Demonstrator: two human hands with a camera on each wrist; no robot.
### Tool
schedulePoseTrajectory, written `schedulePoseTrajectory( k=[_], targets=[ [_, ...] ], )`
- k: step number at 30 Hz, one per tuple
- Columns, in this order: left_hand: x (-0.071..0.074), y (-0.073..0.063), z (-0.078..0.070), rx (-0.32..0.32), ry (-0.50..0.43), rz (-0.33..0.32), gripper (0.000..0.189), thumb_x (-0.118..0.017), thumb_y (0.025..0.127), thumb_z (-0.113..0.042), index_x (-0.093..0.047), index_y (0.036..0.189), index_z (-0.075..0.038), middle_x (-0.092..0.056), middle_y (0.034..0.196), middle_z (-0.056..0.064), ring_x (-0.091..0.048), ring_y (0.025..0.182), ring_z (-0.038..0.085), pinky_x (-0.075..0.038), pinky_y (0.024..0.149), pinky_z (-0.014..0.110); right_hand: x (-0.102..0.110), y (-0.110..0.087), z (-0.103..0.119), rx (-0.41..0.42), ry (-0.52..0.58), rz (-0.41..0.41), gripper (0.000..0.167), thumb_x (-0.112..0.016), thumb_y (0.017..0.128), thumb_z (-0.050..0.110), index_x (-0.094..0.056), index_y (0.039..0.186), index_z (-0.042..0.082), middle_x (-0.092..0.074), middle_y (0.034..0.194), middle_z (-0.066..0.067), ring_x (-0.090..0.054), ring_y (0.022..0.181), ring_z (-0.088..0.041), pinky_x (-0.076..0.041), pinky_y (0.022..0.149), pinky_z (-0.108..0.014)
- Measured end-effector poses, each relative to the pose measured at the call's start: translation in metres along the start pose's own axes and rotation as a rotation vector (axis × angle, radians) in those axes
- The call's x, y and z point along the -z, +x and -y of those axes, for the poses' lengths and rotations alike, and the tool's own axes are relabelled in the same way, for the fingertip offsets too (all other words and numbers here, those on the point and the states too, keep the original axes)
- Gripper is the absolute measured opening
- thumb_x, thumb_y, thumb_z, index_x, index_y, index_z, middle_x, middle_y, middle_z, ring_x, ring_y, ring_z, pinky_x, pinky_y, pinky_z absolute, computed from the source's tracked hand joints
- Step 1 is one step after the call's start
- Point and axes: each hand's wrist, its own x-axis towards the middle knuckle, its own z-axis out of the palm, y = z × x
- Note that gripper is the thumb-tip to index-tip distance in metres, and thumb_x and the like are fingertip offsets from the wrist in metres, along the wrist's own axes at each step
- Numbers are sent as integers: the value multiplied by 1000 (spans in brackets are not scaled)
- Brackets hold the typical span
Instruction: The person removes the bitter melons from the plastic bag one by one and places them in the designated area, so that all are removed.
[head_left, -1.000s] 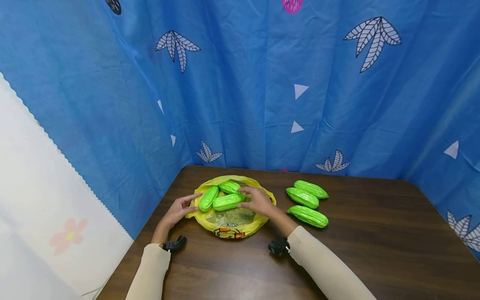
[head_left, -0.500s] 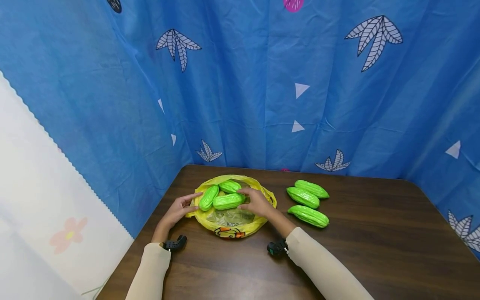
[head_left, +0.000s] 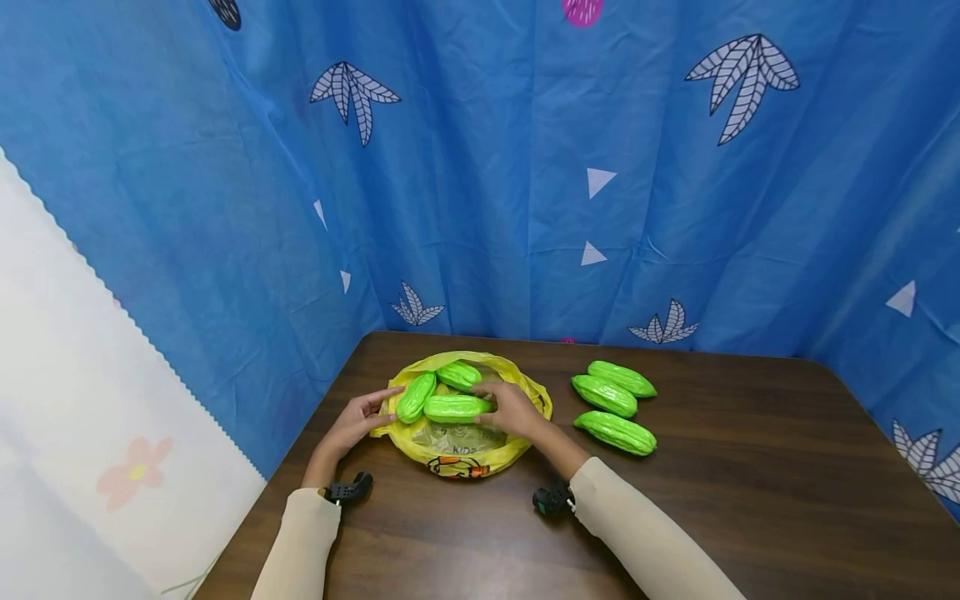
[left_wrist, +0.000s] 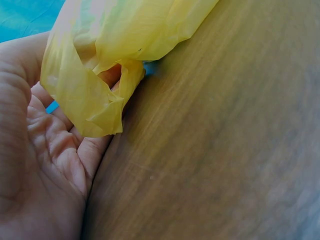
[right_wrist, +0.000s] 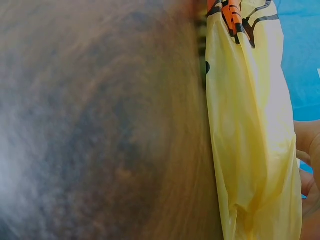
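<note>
A yellow plastic bag [head_left: 498, 458] sits on the table with its mouth spread wide. Inside are three bright green, ribbed bitter gourds: one upright-slanting gourd [head_left: 416, 397] at the left, another gourd [head_left: 459, 375] at the back, and a front gourd [head_left: 453, 408] lying crosswise. My right hand [head_left: 513, 410] reaches over the bag's right side and grips the right end of the front gourd between thumb and fingers. At the left rim, my left hand [head_left: 358, 422] holds the bag's edge. The left wrist view shows the yellow plastic [left_wrist: 85, 90] between thumb and fingers.
Three more bitter gourds [head_left: 617, 432] lie on the brown wooden table [head_left: 735, 467] right of the bag. A blue patterned curtain [head_left: 480, 208] hangs behind the table, and a white cloth [head_left: 90, 375] hangs at the left.
My right hand has shifted slightly, and the front gourd has turned from a slight slant to nearly level. The left hand and the bag stay in place.
</note>
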Motion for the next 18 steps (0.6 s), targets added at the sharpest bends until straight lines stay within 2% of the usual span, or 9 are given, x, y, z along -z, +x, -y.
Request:
schedulePoseTrajectory(
  k=[3, 9, 13, 18],
  targets=[
    [-1, 0, 1, -2, 0, -7, 54, -67, 96, 0, -49, 146, 8, -47, 150, 26, -46, 135, 28, -45, 95, 17, -1, 0, -1, 5, -16, 2, 52, -80, 89, 16, -64, 137, 5, -67, 131, -11, -64, 113, -29, -54, 91, -44],
    [-2, 1, 1, -8, -3, -6, 53, -66, 96, -1, -50, 145, 8, -47, 150, 26, -38, 139, 44, -44, 97, 17, -1, 0, 1, 22, -18, 3, 49, -80, 88, 13, -66, 133, 2, -68, 130, -12, -65, 111, -29, -54, 90, -44],
    [-1, 2, 2, -12, -4, 2, 52, -66, 96, 1, -49, 145, 8, -46, 151, 26, -36, 140, 47, -45, 97, 19, -1, -1, 2, 9, -4, 3, 48, -79, 89, 13, -66, 134, 2, -68, 129, -11, -65, 111, -28, -54, 90, -44],
    [1, 6, 17, -20, 30, -17, 52, -65, 96, 1, -50, 145, 7, -47, 150, 25, -32, 143, 44, -39, 102, 20, -1, -2, 3, 17, 5, -14, 47, -78, 91, 14, -65, 135, 3, -67, 130, -11, -64, 113, -28, -54, 91, -44]
  ],
)
